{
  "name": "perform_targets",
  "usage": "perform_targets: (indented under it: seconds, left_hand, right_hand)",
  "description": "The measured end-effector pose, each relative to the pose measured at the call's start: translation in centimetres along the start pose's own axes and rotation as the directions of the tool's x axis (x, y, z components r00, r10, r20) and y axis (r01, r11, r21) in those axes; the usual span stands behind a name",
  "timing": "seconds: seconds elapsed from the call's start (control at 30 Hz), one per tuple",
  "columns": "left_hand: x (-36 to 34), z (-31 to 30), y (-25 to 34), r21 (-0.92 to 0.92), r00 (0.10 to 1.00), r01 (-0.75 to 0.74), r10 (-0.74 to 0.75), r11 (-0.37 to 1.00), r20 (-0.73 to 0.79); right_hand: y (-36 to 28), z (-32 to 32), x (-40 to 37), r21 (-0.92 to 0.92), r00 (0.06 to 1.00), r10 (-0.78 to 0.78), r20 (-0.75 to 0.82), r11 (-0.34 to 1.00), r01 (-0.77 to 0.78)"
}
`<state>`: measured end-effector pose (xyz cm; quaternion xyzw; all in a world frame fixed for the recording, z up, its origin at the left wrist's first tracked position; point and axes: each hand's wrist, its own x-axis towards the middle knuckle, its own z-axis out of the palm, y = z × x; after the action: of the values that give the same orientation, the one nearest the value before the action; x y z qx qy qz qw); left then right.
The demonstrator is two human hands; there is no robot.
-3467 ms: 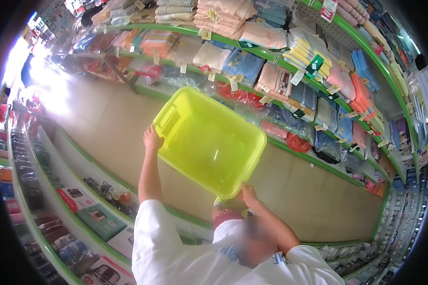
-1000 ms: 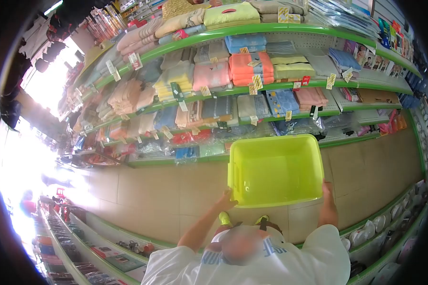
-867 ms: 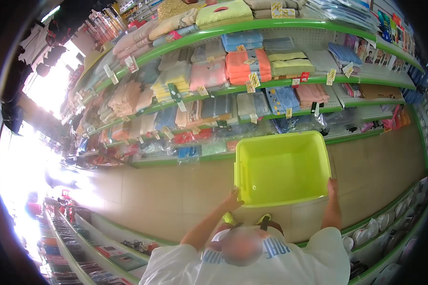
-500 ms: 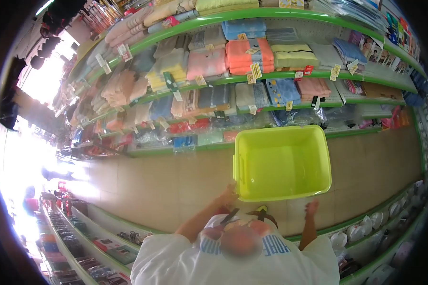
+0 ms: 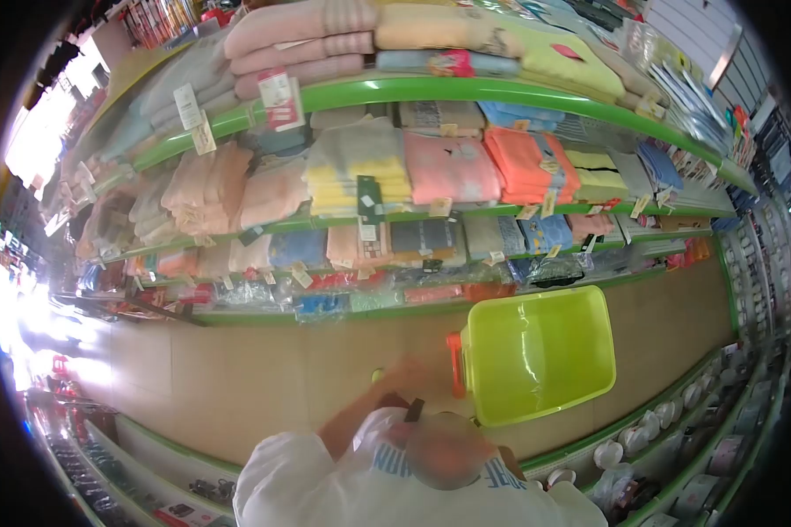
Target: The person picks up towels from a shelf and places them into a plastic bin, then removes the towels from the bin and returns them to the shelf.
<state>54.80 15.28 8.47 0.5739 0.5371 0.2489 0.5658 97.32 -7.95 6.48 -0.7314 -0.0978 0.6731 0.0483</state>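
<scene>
A lime-green plastic shopping basket (image 5: 540, 356) stands on the floor to the front right, tilted in view, its bare inner bottom showing. An orange-red handle (image 5: 455, 364) is on its left side. My left hand (image 5: 404, 376) is to the left of that handle, a little apart from it, and motion smears its fingers. My right hand does not show; my right arm is cut off from sight behind the body in its white shirt (image 5: 334, 479).
Green-edged shelves (image 5: 395, 90) with folded towels (image 5: 448, 167) run across the front. Low shelves (image 5: 606, 455) with goods curve behind on both sides. A tiled floor (image 5: 264, 360) lies between. A yellow-green shoe tip (image 5: 378, 375) shows beside my left hand.
The view has shifted, and the shelves sit larger and lower. My left hand has come away from the basket's left edge. My right hand has left view. The orange-red handle now shows.
</scene>
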Motion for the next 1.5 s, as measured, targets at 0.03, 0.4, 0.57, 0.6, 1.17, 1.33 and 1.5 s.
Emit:
perform_targets:
  seconds: [0.03, 0.4, 0.57, 0.6, 1.17, 1.33, 1.5]
  left_hand:
    - [0.1, -3.0, 0.4, -0.027, 0.998, -0.065, 0.066, 0.997, 0.007]
    - [3.1, -27.3, 21.1, -0.55, 0.9, -0.274, 0.008, 0.789, -0.436]
    - [5.4, -30.1, 22.4, -0.821, 0.921, -0.354, 0.015, 0.448, -0.389]
    - [5.8, -30.2, 22.7, -0.836, 0.93, -0.328, -0.008, 0.441, -0.368]
    - [7.4, -28.1, 34.9, -0.82, 0.82, -0.4, -0.238, 0.41, -0.52]
    - [10.2, -30.1, 35.1, -0.822, 0.832, -0.363, -0.244, 0.439, -0.498]
    - [11.0, -29.7, 35.2, -0.805, 0.715, -0.375, -0.41, 0.46, -0.567]
  right_hand:
    - [-2.2, 2.0, -1.5, -0.032, 1.0, -0.009, 0.003, 0.999, 0.009]
    - [-28.7, 17.9, -13.3, -0.472, 0.687, -0.646, 0.332, 0.517, 0.714]
    - [-33.8, 20.8, -10.6, -0.392, 0.63, -0.667, 0.398, 0.497, 0.774]
    - [-35.3, 21.1, -11.5, -0.443, 0.638, -0.656, 0.403, 0.47, 0.763]
    - [-48.4, 23.3, -7.5, -0.605, 0.572, -0.582, 0.578, 0.165, 0.779]
    - [-49.4, 24.5, -5.0, -0.595, 0.538, -0.517, 0.665, 0.069, 0.801]
    - [-50.0, 25.4, -5.1, -0.594, 0.539, -0.424, 0.728, 0.004, 0.805]
